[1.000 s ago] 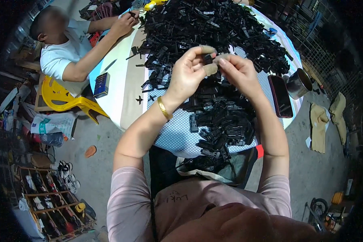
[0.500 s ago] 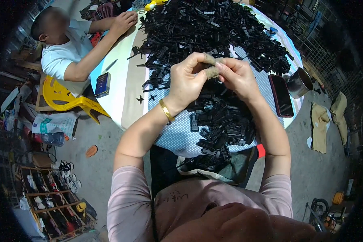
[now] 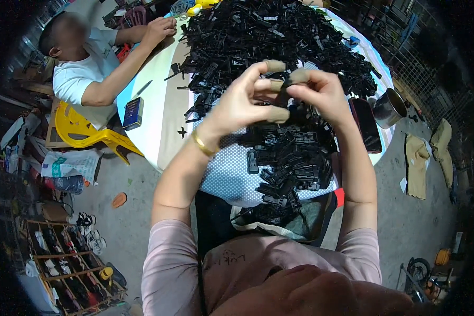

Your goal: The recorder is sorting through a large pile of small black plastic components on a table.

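Tan finger sleeves cover the fingertips of my left hand (image 3: 242,101), whose thumb and fingers are spread apart above the table. Facing it, close to its middle fingers, my right hand (image 3: 321,94) has its thumb and forefinger brought together, also with a tan sleeve. A small dark piece seems to sit at that pinch, but it blurs into what lies behind. Below both hands lies a near heap of black plastic clip-like parts (image 3: 287,158) on a blue dotted cloth (image 3: 224,176). Beyond them spreads a much larger black pile (image 3: 247,39).
A dark phone (image 3: 366,126) and a metal pot (image 3: 390,109) stand at the table's right edge. On the left are a small dark box (image 3: 134,112) and a knife-like tool (image 3: 144,87). Another person (image 3: 84,66) sits there by a yellow chair (image 3: 79,126). More black parts (image 3: 271,215) lie in my lap.
My left hand has opened from its pinch, its fingers now spread. The right hand has moved slightly up and right, away from the left thumb. The other person hardly moved.
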`<action>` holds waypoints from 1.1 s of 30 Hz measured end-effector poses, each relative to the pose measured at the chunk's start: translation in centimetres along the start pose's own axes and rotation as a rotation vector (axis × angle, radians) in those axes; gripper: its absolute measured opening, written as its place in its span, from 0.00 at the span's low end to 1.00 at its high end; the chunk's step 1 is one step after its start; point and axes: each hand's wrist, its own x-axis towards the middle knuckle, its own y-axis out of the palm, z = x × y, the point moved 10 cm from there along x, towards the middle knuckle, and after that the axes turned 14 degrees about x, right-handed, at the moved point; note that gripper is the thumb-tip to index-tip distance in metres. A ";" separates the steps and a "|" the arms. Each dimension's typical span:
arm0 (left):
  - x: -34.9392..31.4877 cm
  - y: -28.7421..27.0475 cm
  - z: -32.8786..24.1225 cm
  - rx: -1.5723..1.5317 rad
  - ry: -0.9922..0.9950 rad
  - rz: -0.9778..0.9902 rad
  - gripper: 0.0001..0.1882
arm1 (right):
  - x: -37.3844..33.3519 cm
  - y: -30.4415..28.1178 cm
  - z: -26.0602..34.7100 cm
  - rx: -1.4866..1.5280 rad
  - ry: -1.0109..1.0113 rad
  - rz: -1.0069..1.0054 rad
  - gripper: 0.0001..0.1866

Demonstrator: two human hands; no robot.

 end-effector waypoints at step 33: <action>-0.4 -1.9 1.7 0.142 0.019 -0.361 0.16 | -0.6 2.0 0.0 -0.137 -0.014 0.047 0.12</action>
